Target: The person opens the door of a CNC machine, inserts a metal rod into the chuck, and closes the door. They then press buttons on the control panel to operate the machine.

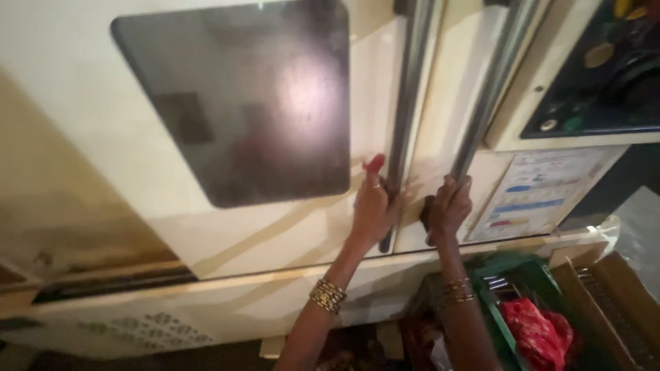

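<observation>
A cream machine enclosure has two sliding doors that meet in the middle. The left door (89, 103) carries a large dark window (240, 96). My left hand (373, 204) grips the lower end of the left door's long metal bar handle (407, 89), thumb raised. My right hand (450, 205) is wrapped around the lower end of the right door's metal bar handle (493, 75). Both wrists wear bangles. The two doors sit close together with a narrow seam between them.
A dark control panel (605, 75) with knobs and buttons is at the upper right. A printed label sheet (536, 192) is stuck below it. A green crate (522, 275) holding a red cloth (536, 330) and a cardboard box (612, 302) stand at the lower right.
</observation>
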